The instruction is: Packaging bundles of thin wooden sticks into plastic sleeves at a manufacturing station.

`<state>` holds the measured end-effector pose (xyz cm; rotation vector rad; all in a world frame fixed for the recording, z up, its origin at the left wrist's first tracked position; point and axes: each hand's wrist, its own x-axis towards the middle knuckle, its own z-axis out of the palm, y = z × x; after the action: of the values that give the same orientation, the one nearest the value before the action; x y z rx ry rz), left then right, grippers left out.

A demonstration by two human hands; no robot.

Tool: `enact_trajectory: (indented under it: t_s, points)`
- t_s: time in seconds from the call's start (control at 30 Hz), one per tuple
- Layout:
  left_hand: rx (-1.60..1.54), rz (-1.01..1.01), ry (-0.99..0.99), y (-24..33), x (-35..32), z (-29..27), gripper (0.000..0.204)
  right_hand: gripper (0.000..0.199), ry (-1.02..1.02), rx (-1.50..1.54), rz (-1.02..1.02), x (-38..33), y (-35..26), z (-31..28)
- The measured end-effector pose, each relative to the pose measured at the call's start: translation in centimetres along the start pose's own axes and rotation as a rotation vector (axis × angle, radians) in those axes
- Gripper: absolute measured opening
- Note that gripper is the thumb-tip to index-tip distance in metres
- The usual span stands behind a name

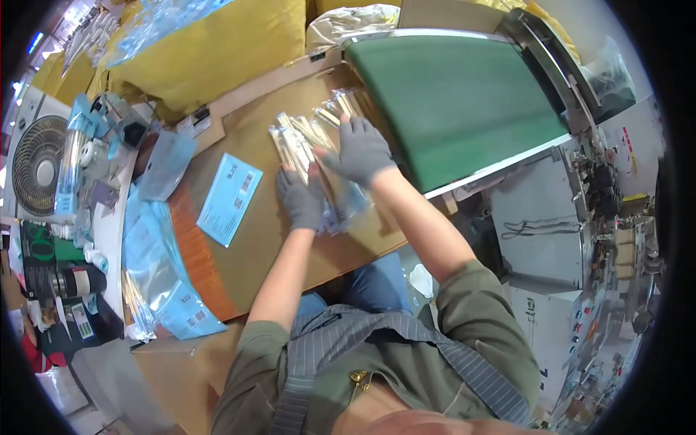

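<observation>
A loose pile of thin, pale wooden sticks in clear wrappers (296,145) lies on the brown cardboard work surface (261,268). Both my hands wear grey gloves with bare fingertips. My left hand (299,199) rests at the pile's near left side, its fingers stretched out and its thumb apart, touching the wrappers. Over the right part of the pile is my right hand (360,154), with fingers extended and thumb pointing left. Part of the pile is hidden under it, and the wrappers' near ends look blurred. Left of my hands lies a flat light-blue printed bag (230,199).
A green conveyor belt (457,101) borders the work surface at the right. More blue-and-clear bags (163,261) are heaped at the left, beside a side table with a fan (40,167). Large yellow sacks (210,58) stand behind. A grey metal machine (540,217) is at the right.
</observation>
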<state>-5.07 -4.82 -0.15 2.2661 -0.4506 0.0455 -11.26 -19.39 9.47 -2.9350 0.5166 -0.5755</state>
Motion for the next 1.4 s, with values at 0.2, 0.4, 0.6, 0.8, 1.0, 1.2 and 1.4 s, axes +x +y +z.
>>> enact_trajectory:
  t_s: [0.2,0.4,0.6,0.8,1.0,1.2,1.4]
  points:
    - [-0.637,-0.403,-0.229,3.3,1.3,-2.2,0.096,0.084,-0.237,0.420,0.780,4.6,1.3,4.8]
    - [-1.081,-0.452,-0.139,1.2,2.3,-5.6,0.038,0.075,-0.706,1.093,0.502,1.6,-6.3,7.4]
    - [-1.076,0.048,-0.337,1.3,2.7,-11.9,0.052,0.061,-0.164,1.818,0.402,0.3,-11.0,1.1]
    - [-0.669,0.380,-0.501,1.1,1.6,-16.7,0.094,0.124,-0.171,1.852,-0.047,-1.8,-10.7,-3.3]
    - [-0.922,0.157,-0.665,1.6,-1.0,-15.7,0.076,0.105,-0.252,1.644,-0.003,-4.3,-11.4,-5.0]
    - [-1.355,-0.226,-1.066,2.1,-7.2,-19.0,0.052,0.057,-0.077,1.333,-0.190,-6.1,-13.9,-9.7]
    - [-0.763,-0.073,-0.936,-3.0,-9.8,-17.2,0.066,0.017,-0.831,2.192,0.272,-11.7,-9.6,-3.1]
